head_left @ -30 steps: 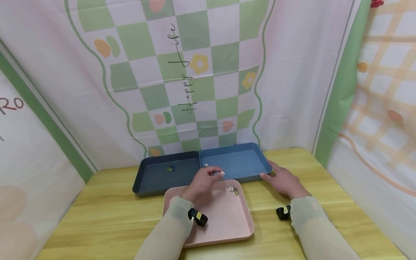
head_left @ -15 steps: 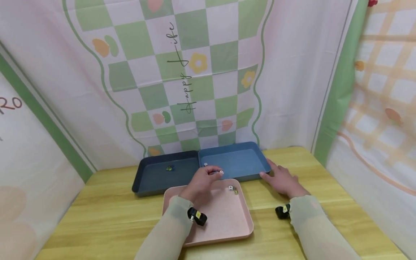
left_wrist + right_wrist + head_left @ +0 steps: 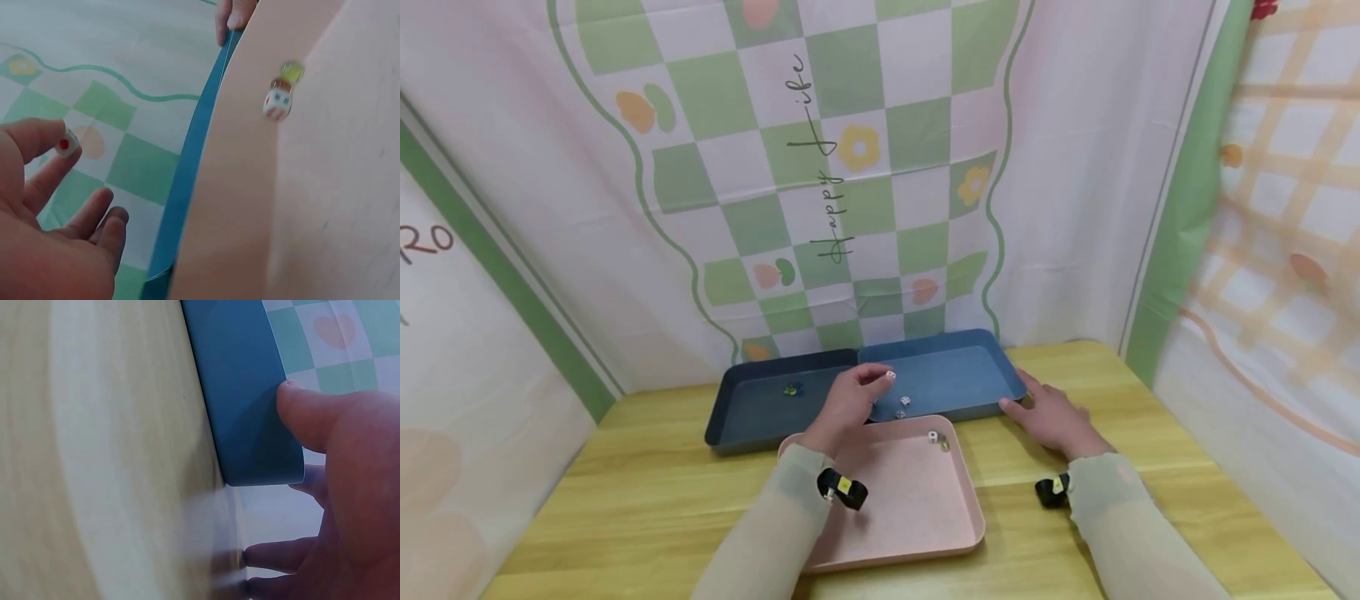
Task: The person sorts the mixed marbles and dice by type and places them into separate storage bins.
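Now left hand (image 3: 847,402) pinches one die (image 3: 891,376); right hand (image 3: 1054,413) touches blue tray (image 3: 970,371).

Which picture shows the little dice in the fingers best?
The left wrist view: the die is close, pinched at the fingertips of the left hand, and its red dot shows. In the head view the die is only a tiny white speck over the blue tray. The right wrist view does not show it.

1. A wooden table (image 3: 625,492) with yellowish, streaked grain fills the foreground.
2. A green-and-white checkered backdrop (image 3: 850,167) with flowers and cursive lettering hangs behind it.
3. A plaid cloth (image 3: 1285,250) hangs at right.
4. The lighting is soft and even.
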Demonstrator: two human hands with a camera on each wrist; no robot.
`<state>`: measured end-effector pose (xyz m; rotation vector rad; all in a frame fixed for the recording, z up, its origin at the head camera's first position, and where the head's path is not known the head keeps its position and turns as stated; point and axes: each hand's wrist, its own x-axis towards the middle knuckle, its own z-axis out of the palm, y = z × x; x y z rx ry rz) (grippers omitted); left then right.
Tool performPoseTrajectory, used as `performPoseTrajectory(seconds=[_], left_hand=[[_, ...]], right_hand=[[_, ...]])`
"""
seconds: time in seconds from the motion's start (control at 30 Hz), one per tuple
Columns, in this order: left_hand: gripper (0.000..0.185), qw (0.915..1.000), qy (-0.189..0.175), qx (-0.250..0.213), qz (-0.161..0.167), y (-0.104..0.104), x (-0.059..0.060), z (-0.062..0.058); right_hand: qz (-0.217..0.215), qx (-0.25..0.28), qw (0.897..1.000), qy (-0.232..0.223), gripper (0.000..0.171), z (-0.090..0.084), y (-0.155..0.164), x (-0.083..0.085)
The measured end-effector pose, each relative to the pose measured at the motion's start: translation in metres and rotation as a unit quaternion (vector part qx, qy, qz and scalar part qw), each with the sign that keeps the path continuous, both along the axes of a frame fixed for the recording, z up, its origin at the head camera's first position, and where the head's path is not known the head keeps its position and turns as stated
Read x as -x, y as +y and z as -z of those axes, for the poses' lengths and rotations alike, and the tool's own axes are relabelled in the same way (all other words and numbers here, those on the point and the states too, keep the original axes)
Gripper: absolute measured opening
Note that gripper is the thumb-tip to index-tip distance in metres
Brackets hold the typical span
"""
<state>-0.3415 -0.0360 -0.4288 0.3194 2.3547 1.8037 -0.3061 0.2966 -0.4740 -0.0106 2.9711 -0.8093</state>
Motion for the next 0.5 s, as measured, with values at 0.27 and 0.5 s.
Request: performPoseTrajectory(seconds=[0.27, 0.5], left_hand=[[0.024, 0.9984, 0.006, 0.055, -0.011, -0.010, 0.013, -0.004], [0.026, 0.9857, 0.043, 0.162, 0.014, -0.012, 0.022, -0.003]], right_hand=[[0.005, 0.010, 1.000, 0.005, 0.088, -0.001, 0.000, 0.000], [0.008, 0.007, 1.000, 0.006, 0.088, -0.002, 0.001, -0.001]])
